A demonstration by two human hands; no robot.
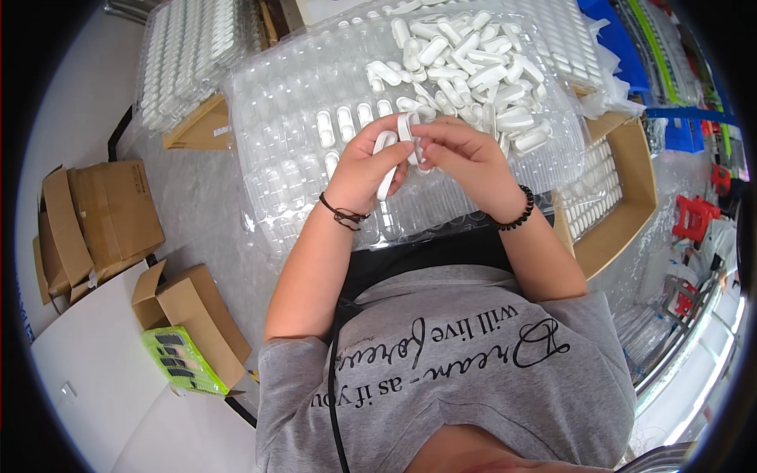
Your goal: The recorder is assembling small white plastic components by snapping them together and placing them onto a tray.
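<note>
My left hand (364, 164) is closed around a white oval plastic piece (385, 167), hollow on one side. A second such oval piece (408, 135) stands upright between both hands, pinched by the fingers. My right hand (465, 158) grips this second piece from its right side. Both hands hover over a clear plastic blister tray (272, 162) with rows of oval pockets. Several white oval pieces (344, 124) sit in pockets just beyond my left hand. Past my right hand lies a loose heap of white oval pieces (481, 71) on the tray.
Stacked filled trays (185, 59) stand at the far left on a cardboard box. Cardboard boxes (118, 213) are on the left, one near a green pack (185, 360). An open carton (631, 205) with filled trays is at the right. Blue bins (682, 134) stand beyond it.
</note>
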